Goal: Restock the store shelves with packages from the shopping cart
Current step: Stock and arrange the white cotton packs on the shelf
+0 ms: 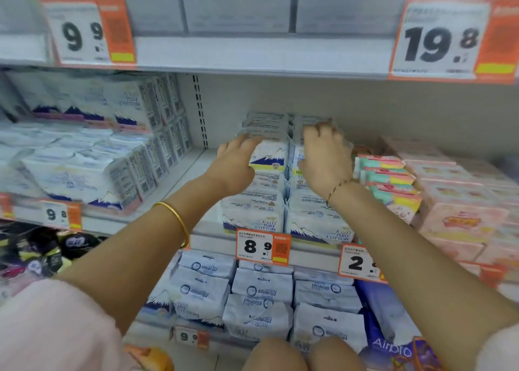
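Two stacks of white "Pure Cotton" packages with a blue mountain print stand side by side on the middle shelf [179, 174]. My left hand [236, 164] presses against the side of the upper left package [266, 134], fingers spread on it. My right hand [325, 157] rests over the upper right package [311, 123], fingers curled on its top. Lower packages [252, 210] of the same kind lie beneath, at the shelf front. The shopping cart is out of view.
More white packages [84, 168] fill the shelf's left side, and pink and pastel packs [393, 179] crowd the right. A bare gap lies between the left stock and the two stacks. Price tags [262, 247] hang on the shelf edge. Blue-grey packs [261, 289] sit on the shelf below.
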